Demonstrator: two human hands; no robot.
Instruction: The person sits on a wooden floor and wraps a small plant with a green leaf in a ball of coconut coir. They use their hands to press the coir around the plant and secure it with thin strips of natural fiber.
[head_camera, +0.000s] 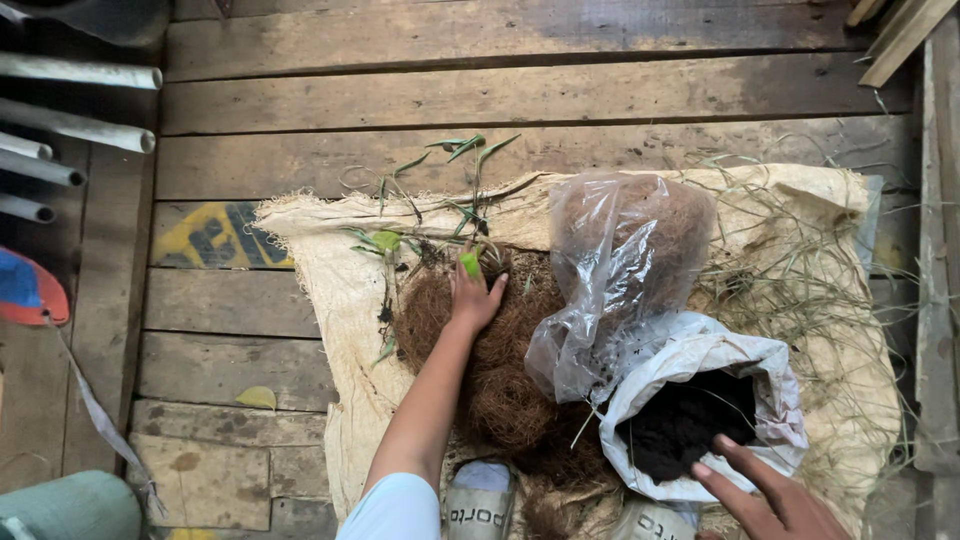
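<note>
Two hands at work over a sack mat spread on a plank floor.

Nearest, the right hand (775, 500) hangs with fingers spread and empty at the rim of a white bag (745, 365) of dark soil, propped open so the soil can be reached. The left hand (473, 295) presses flat on a mound of brown coconut fibre (505, 385), steadying it beside a clear plastic bag (620, 270). Farther off, leafy cuttings (450, 200) lie on the burlap sack (330, 270), which catches loose bits.

Your right hand (775, 500) is cut off by the bottom edge. Your left hand (474, 295) hides part of the coir mound (500, 380). The clear bag (620, 270) blurs its contents.
</note>
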